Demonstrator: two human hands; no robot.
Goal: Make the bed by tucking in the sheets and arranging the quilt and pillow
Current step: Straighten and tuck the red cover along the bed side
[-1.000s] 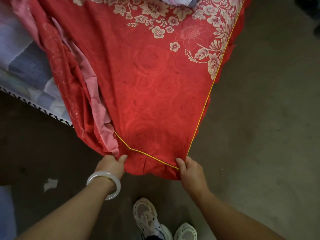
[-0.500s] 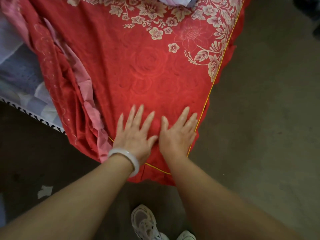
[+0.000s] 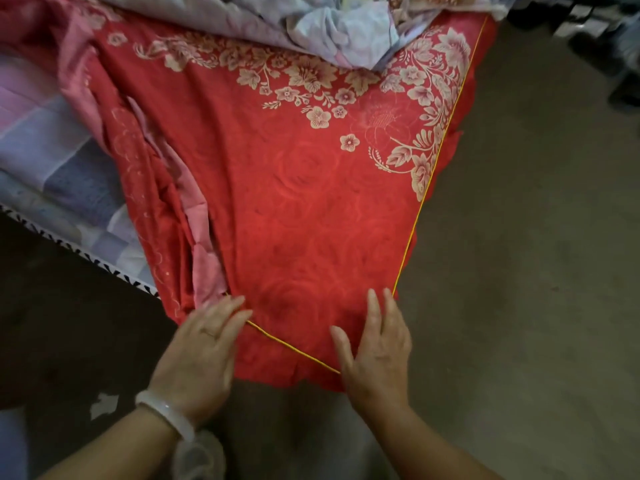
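Note:
A red sheet (image 3: 294, 202) with cream flowers and yellow piping covers the near corner of the bed. Its left part lies bunched in folds (image 3: 166, 209), showing a pink underside. My left hand (image 3: 197, 355), with a pale bangle on the wrist, lies flat with straight fingers on the sheet's near edge at the left. My right hand (image 3: 377, 351) lies flat on the corner at the right, fingertips near the piping. A crumpled lilac quilt (image 3: 311, 26) is heaped at the far end of the bed. No pillow is in view.
A bare patchwork mattress (image 3: 52, 161) with black-and-white trim shows at the left. Grey concrete floor (image 3: 536, 271) runs along the right side. Dark objects (image 3: 609, 46) lie at the far right. A white scrap (image 3: 102, 405) lies on the floor by my left wrist.
Both hands let go of the sheet's edge, pressed flat together further up the sheet, then slid back and apart to the corner's edges. The view has lifted, showing the quilt.

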